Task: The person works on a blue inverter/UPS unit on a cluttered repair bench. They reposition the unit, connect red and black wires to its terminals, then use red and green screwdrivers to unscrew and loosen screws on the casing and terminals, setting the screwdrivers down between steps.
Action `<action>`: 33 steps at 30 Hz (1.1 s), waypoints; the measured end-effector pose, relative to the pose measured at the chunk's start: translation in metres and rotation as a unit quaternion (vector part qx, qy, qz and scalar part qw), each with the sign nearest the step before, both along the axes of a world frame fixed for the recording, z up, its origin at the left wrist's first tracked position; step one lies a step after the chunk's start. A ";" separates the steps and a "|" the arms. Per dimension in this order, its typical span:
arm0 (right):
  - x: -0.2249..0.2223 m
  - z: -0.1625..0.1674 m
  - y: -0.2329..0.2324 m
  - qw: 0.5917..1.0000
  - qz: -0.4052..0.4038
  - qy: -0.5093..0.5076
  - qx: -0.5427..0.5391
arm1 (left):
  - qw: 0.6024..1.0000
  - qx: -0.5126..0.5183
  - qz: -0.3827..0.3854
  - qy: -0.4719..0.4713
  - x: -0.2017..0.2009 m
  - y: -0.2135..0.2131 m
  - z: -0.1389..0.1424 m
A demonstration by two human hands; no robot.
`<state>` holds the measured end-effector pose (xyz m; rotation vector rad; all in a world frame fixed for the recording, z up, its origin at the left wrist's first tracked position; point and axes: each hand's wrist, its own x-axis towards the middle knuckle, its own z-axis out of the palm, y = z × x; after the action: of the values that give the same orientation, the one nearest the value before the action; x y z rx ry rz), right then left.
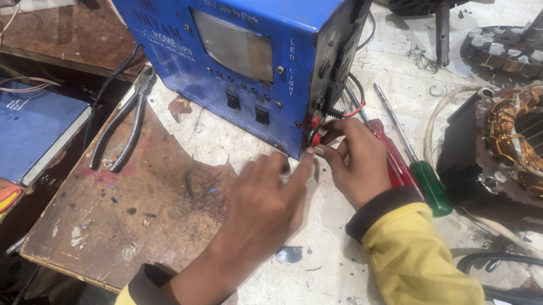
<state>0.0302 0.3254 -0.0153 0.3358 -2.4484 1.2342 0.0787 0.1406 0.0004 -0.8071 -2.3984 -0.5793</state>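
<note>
On the worn wooden bench (125,225), a blue sheet-metal power unit (239,58) stands upright, its front panel with grey window and 2 black rocker switches facing the camera. Both hands meet at its lower right corner, where the dark side panel (338,57) joins the front.

Right hand (355,160): fingers curled, tips pinched on a small red terminal knob (314,136) low on the side panel. A red wire (355,110) loops out just above it. Yellow sleeve with dark cuff.

Left hand (266,198): motion-blurred, fingers extended toward the same corner, tips touching or almost touching the case edge. Whether it pinches anything, I cannot tell; it looks set to steady the case.

Just right of the unit, partly under the right hand, lie 2 screwdrivers, shafts pointing away: a red-handled screwdriver (395,162) and a green-handled screwdriver (431,185). Kept close, within reach of the working hand.

Left of the unit, black-handled pliers (121,129) lie flat, jaws touching the case's base. A blue hardcover book (21,133) sits lower, off the bench's left edge.

Far right: a motor stator with copper windings (526,141), well apart from the hands. Black-handled scissors (513,276) lie at the bottom right.
</note>
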 end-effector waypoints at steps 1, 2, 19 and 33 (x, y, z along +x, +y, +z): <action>0.000 0.001 0.003 0.996 0.005 -0.070 -0.049 | 0.999 -0.022 -0.019 -0.024 0.000 0.000 0.001; 0.001 0.001 0.005 0.985 0.010 -0.140 -0.096 | 0.997 -0.044 -0.038 -0.049 -0.001 0.000 0.001; 0.011 -0.006 0.001 0.990 -0.036 -0.024 -0.138 | 0.990 -0.101 -0.036 -0.095 -0.007 0.007 -0.001; 0.006 -0.008 -0.003 0.999 -0.013 0.040 -0.009 | 0.983 0.005 -0.157 -0.095 0.004 -0.003 -0.002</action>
<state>0.0361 0.3220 -0.0235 0.3416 -2.3661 1.2076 0.0824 0.1372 -0.0012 -1.1859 -2.4510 -0.8230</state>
